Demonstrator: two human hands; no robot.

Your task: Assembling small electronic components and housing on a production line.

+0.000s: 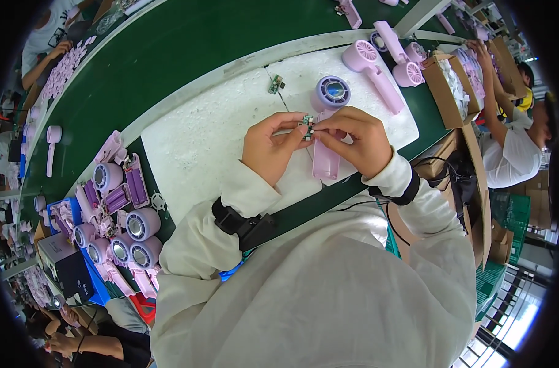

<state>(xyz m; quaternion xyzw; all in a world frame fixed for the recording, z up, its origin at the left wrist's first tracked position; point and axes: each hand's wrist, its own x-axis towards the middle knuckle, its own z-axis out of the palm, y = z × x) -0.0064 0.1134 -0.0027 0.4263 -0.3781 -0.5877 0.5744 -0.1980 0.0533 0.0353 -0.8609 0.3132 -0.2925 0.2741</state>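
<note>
Between the fingertips of both hands is a small green circuit board [308, 127]. My left hand [273, 144] pinches its left side with thumb and forefinger. From the other side, my right hand [356, 138] grips it with closed fingers, partly covering it. Beneath my right hand lies a pink handheld fan [326, 161], its handle pointing toward me and its round lilac head [332, 92] beyond my fingers. What links the board to the fan, if anything, is hidden. Another small green circuit board [276, 84] rests farther off on the white foam sheet [197, 132].
Pink fans [377, 76] lie at the foam's far right. On the left, several fan heads and opened handles [117, 208] are heaped beside a dark box [65, 267]. A cardboard box [454, 89] stands at right, near a co-worker [515, 150]. Other people work around the green bench [187, 37].
</note>
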